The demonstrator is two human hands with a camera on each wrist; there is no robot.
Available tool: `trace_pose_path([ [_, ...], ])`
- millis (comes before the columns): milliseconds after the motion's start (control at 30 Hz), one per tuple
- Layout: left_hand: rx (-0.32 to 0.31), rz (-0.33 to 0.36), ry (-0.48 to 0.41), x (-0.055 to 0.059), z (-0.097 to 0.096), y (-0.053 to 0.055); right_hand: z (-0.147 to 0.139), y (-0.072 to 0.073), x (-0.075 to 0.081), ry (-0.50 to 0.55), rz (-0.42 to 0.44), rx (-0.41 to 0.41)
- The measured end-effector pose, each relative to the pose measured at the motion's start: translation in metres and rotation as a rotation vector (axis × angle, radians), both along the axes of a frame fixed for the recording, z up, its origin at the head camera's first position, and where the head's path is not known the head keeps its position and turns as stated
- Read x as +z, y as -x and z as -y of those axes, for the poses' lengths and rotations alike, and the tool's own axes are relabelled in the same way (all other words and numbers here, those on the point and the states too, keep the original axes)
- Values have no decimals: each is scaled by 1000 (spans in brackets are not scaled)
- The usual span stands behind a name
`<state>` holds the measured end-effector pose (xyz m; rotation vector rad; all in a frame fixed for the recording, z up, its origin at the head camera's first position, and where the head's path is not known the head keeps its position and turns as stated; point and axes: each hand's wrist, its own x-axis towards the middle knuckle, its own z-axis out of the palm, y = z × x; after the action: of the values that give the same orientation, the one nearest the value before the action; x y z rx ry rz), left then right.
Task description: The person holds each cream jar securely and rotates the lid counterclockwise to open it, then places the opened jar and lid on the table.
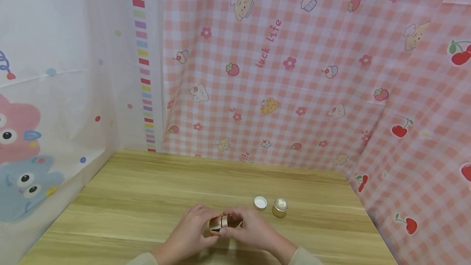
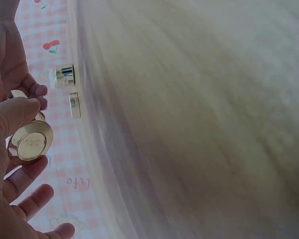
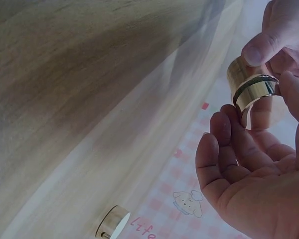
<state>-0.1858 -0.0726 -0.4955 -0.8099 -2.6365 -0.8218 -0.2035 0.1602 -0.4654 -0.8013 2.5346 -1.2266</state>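
A shiny gold jar point(image 1: 214, 225) is held sideways between both hands, close over the table. My left hand point(image 1: 191, 230) grips its body, and the jar's engraved round base point(image 2: 32, 145) faces the left wrist camera. With thumb and fingertips, my right hand point(image 1: 254, 229) pinches the gold lid point(image 3: 257, 91) at the other end. A dark line shows between lid and body in the right wrist view. Beyond the right hand stands a small gold jar point(image 1: 280, 209), uncovered, with pale contents. Left of it lies a round cap point(image 1: 260, 203), white inside up.
The wood-grain table point(image 1: 147, 191) carries these things. Behind it hangs a pink checked cloth point(image 1: 257, 85) with cartoon prints. A white printed cloth point(image 1: 73, 105) closes the left side, and a checked cloth with cherries point(image 1: 423, 167) closes the right.
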Motion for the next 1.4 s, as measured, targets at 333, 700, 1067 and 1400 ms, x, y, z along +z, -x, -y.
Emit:
trace_pose_path([
  [333, 19, 44, -60, -5, 6, 5, -4, 1, 7, -5, -30, -15],
  [700, 121, 136, -211, -8, 8, 12, -6, 2, 7, -29, -70, -82],
  [1067, 224, 267, -254, -8, 8, 20, 6, 8, -2, -50, -95, -94],
  [1400, 286, 274, -208, -12, 8, 47, 22, 26, -15, -68, -102, -188],
])
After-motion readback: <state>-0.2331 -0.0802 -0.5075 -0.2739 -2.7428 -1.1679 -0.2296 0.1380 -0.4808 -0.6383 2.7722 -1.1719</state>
